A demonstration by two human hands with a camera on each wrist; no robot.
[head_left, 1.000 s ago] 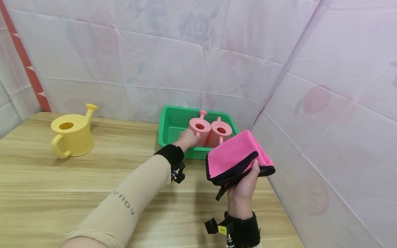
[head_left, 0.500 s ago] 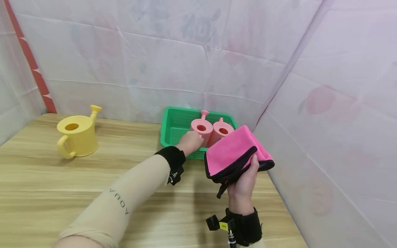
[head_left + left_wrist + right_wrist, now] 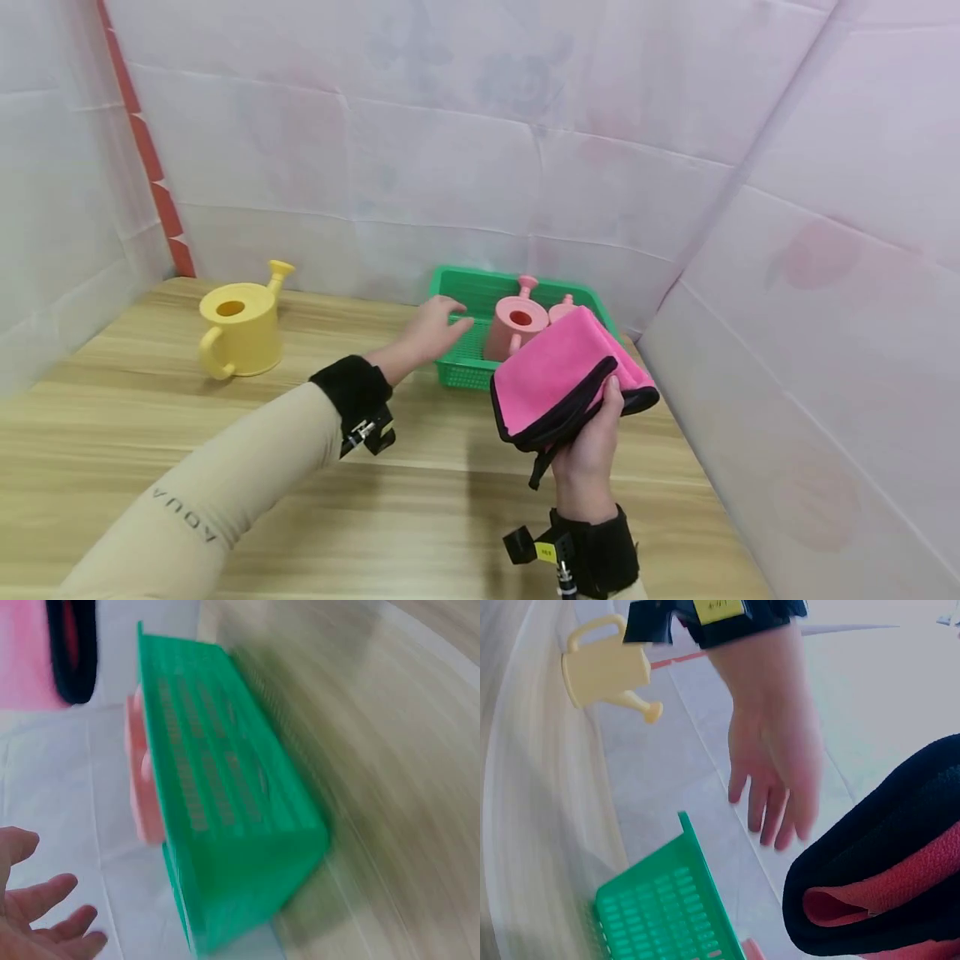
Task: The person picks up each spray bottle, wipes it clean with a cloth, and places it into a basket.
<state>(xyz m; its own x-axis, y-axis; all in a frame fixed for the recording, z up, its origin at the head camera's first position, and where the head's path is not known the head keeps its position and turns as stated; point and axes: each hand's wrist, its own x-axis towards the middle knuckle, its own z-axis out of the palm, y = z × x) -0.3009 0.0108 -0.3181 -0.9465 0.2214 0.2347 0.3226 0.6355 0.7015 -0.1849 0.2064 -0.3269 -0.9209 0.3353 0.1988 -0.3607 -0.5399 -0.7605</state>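
Creased, pale sheeting [image 3: 450, 167] backs a wood-grain desk [image 3: 420, 517]; the left hand [image 3: 429, 329] hovers, fingers parted, near a green basket [image 3: 467, 378] of pink watering cans [image 3: 502, 340], while the right hand [image 3: 592, 446] grips a pink cloth [image 3: 551, 367] aloft.

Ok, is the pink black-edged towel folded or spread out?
Folded. The pink towel is a compact bundle in the right hand, and the right wrist view shows its layers doubled over.
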